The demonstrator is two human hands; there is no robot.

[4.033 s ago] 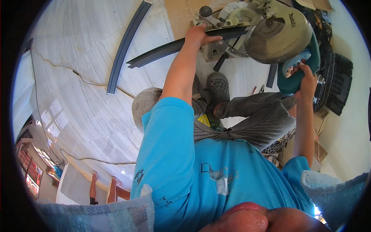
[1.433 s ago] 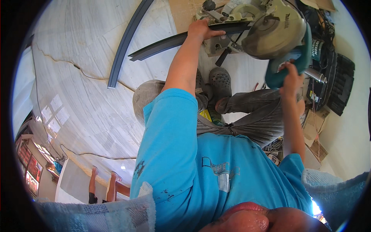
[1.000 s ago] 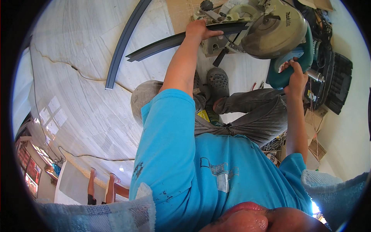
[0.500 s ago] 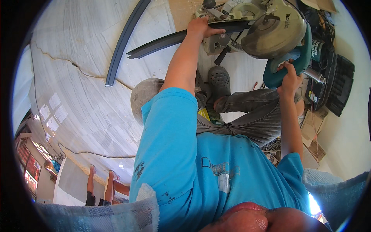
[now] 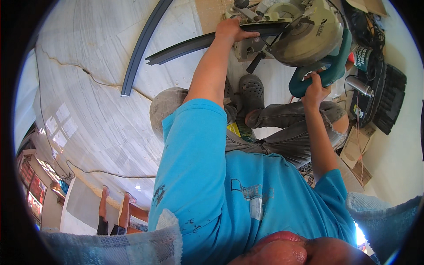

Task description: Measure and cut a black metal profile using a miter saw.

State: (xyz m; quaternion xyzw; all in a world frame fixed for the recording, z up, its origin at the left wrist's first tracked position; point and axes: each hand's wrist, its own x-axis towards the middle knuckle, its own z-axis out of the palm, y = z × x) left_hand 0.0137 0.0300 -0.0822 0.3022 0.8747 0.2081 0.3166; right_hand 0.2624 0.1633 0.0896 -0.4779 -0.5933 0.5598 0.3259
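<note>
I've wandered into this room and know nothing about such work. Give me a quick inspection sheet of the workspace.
Surface: pale, streaked floor; cardboard near the saw.
Work things: dark strip reaching the saw, far end hidden; second strip apart on the floor.
Clutter: black case, silver cylinder and can at right.
Hands: left hand on the strip; right hand gripping the saw's green handle.
Cables: light cord and dark cord across the floor, left.
Surroundings: pale wall right; another person's legs lower left.
</note>
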